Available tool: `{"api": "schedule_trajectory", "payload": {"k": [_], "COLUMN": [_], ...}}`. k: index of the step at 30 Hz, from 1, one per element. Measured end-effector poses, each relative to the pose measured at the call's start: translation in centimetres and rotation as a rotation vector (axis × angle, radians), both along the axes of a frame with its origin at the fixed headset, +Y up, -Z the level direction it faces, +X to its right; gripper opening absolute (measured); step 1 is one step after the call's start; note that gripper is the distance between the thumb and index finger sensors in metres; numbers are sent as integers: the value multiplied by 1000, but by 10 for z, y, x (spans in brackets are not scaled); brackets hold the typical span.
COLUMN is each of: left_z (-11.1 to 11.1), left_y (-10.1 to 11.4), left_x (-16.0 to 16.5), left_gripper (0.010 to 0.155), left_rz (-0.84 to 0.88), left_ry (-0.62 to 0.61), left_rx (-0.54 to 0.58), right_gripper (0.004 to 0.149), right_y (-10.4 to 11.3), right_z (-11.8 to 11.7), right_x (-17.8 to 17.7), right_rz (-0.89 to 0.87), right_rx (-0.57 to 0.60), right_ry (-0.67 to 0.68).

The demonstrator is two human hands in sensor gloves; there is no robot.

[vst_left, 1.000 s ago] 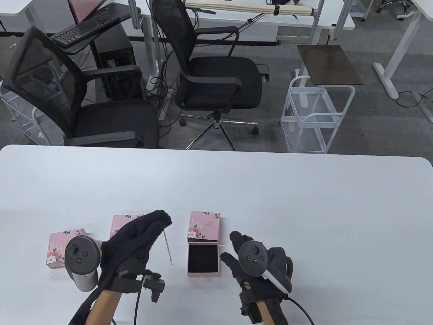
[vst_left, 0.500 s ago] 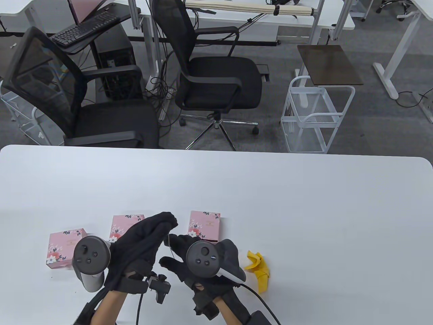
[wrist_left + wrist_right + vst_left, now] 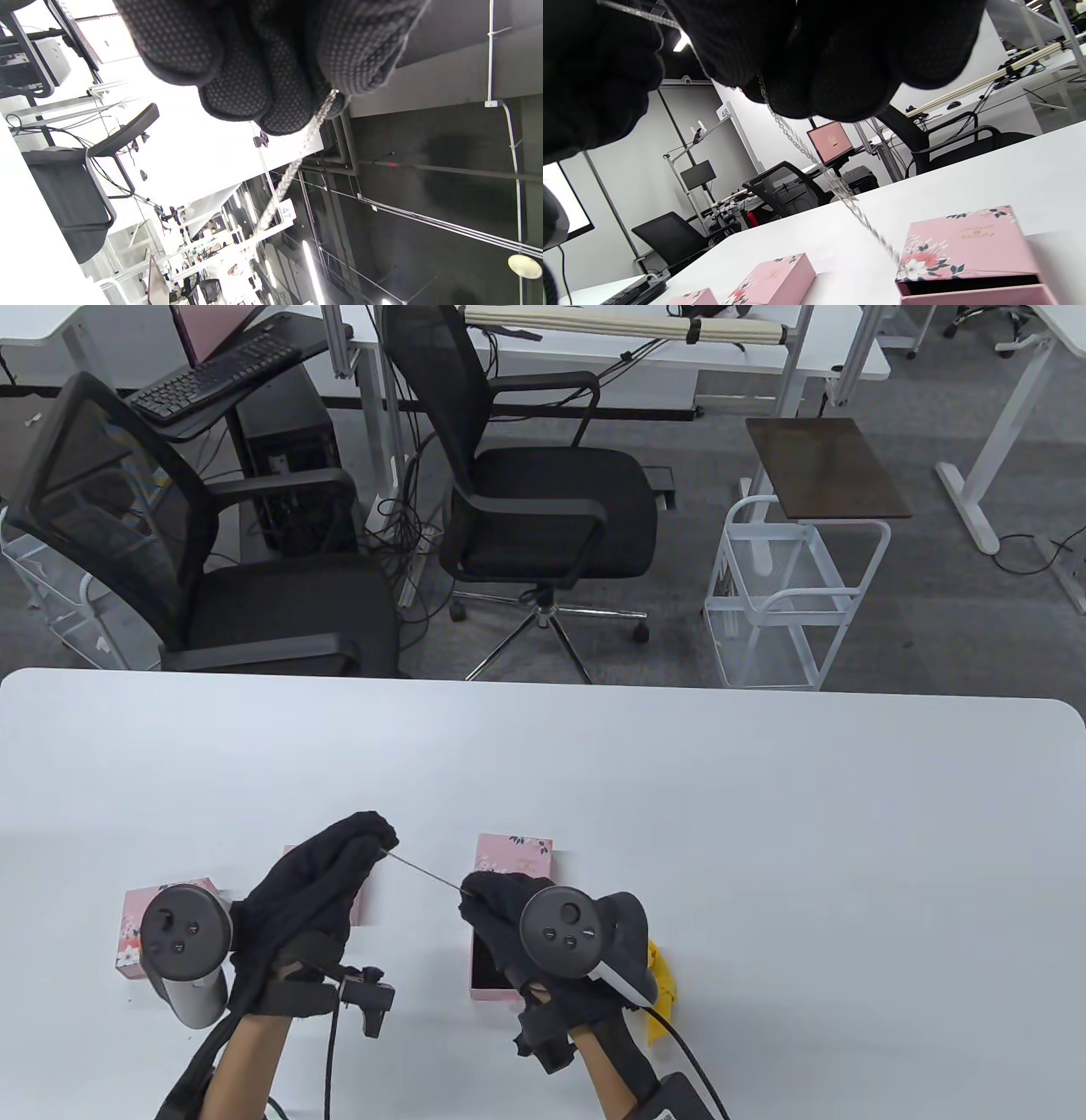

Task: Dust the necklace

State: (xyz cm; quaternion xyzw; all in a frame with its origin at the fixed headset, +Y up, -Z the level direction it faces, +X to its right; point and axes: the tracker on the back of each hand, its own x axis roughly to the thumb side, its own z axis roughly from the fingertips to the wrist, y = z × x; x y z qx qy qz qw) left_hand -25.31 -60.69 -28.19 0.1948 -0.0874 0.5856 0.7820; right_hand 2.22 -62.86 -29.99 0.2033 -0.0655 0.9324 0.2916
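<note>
The necklace (image 3: 428, 875), a thin, limp, probably light and snag-prone chain, spans taut above the table between the left hand (image 3: 327, 869), pinching at ten o'clock, and the right hand (image 3: 501, 903), pinching opposite.

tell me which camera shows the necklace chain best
The right wrist view: the chain hangs long below the right hand, links clear. The table view shows a thin line between both hands; the left wrist view shows a blurrier length.
</note>
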Motion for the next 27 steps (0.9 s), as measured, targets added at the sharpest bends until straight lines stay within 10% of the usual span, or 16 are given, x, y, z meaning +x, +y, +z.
{"api": "schedule_trajectory", "payload": {"k": [27], "left_z": [-21], "left_y": [-36], "left_x": [20], "left_gripper": [38], "left_rz": [-135], "left_ry": [26], "left_rx": [-112], "right_gripper": [36], "right_y": [-13], "right_z": [-20], "right_x": [42], "right_rz": [-80], "right_rx": [-10], "right_ry": [-167]}}
